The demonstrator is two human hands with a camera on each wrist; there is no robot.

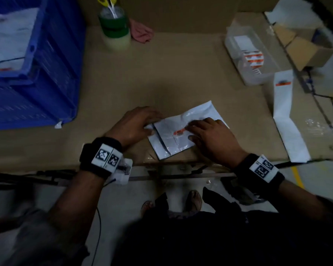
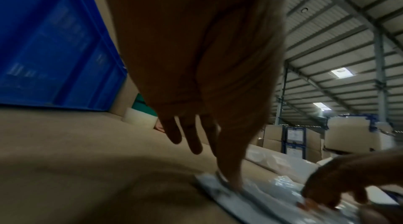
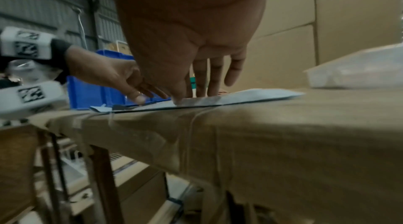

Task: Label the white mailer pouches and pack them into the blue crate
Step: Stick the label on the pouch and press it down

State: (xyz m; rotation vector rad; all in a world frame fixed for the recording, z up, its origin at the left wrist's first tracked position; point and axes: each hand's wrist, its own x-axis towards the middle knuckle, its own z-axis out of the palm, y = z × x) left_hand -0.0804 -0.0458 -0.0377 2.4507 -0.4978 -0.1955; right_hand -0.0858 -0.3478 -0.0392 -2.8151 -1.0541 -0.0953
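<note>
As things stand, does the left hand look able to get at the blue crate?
Probably yes. The left hand rests at the mailer pouch's left edge, and only bare cardboard tabletop lies between it and the blue crate on that side.

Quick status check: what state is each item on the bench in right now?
Mailer pouch: flat on table, under both hands.
Left hand: pressing pouch's left edge.
Right hand: pressing the label.
Blue crate: open, pouches inside.
Label strip: lying loose, right side.
</note>
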